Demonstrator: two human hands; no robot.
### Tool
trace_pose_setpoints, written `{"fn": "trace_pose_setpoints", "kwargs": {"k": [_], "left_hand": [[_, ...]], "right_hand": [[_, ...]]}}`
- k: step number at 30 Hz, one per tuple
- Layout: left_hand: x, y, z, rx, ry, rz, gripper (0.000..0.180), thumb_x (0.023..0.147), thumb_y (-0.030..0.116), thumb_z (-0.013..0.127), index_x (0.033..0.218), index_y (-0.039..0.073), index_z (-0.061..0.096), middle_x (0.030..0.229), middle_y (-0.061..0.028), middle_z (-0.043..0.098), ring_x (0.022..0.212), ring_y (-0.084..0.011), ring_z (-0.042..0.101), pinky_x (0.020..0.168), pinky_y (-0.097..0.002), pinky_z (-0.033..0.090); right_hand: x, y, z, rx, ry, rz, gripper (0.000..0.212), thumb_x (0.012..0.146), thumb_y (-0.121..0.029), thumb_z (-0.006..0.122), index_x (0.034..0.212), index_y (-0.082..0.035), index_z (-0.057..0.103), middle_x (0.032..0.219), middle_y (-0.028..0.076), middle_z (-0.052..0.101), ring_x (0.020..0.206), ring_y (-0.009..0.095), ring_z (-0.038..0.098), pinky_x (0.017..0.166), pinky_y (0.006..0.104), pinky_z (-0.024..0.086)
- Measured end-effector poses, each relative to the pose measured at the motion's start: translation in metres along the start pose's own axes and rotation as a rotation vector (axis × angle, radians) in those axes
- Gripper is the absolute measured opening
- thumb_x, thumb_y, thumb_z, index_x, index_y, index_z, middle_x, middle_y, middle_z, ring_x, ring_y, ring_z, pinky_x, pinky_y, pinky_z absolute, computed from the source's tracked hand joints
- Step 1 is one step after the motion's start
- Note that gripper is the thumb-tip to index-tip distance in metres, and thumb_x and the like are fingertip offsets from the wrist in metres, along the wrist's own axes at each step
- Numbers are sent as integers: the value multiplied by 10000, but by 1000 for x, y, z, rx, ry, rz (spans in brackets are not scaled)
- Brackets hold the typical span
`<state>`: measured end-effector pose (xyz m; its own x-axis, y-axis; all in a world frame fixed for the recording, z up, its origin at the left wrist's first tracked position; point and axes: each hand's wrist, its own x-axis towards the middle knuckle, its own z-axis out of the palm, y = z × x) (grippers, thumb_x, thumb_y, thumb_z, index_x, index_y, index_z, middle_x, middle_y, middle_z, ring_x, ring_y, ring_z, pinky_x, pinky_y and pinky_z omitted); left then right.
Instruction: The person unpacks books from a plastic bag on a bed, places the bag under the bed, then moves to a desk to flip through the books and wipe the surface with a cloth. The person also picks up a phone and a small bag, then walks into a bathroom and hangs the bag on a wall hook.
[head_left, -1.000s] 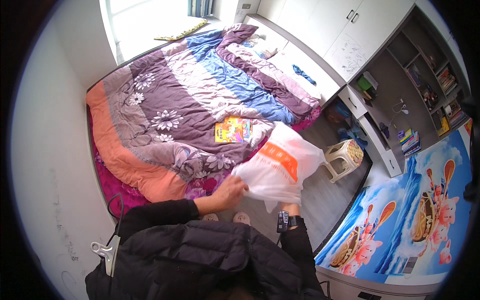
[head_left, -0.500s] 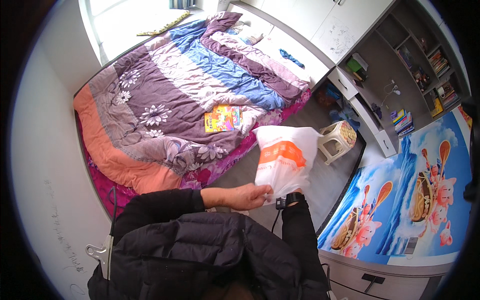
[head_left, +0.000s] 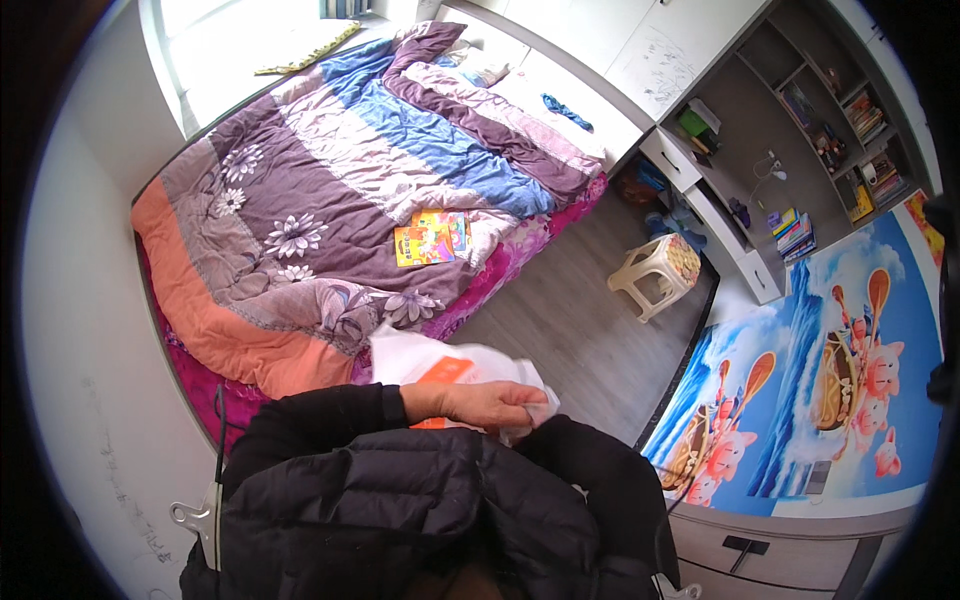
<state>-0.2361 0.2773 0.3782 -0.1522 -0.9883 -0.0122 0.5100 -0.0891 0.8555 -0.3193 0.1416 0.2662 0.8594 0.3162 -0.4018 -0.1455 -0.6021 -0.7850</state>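
A white plastic bag with orange print [head_left: 480, 362] hangs low in front of my body. My left hand [head_left: 495, 404] is closed on the bag's gathered edge, fingers pinched together at its right end. From the lower right my right forearm in a black sleeve [head_left: 590, 455] reaches in toward that same edge. My right hand itself is hidden behind the left hand and the bag, so I cannot tell what its fingers do. Whatever the bag may contain does not show.
To the far left stands a bed with a floral quilt [head_left: 235, 290]; colourful booklets [head_left: 432, 238] lie on it. A cream plastic stool [head_left: 655, 275] stands on the wood floor [head_left: 545, 310]. Beyond are a desk with drawers [head_left: 715, 215], shelves, and a blue cartoon panel [head_left: 780, 370] at right.
The bag has dropped and swung left, from upright in front of me to low against my body. My right hand has moved left, out of sight; my left hand still grips the bag.
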Motion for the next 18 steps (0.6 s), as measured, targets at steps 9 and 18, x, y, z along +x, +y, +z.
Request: {"fn": "trace_pose_setpoints", "kwargs": {"k": [9,18], "left_hand": [[-10,19,13,-117,-46,-63,68,946,179,510,969,116,524,736,91,450,623,-6,406,535,-178,316],[-16,35,-27,33,167,55,185,913,111,506,1092,81,543,878,59,570,710,-23,508,582,-186,408]], "right_hand": [[14,26,7,31,27,58,333,884,-117,624,1213,-93,577,1176,40,602,1057,164,569,880,314,489],[-3,-13,-52,-11,-101,-8,322,889,-118,618,1207,-92,578,1170,40,603,1051,164,571,876,314,490]]}}
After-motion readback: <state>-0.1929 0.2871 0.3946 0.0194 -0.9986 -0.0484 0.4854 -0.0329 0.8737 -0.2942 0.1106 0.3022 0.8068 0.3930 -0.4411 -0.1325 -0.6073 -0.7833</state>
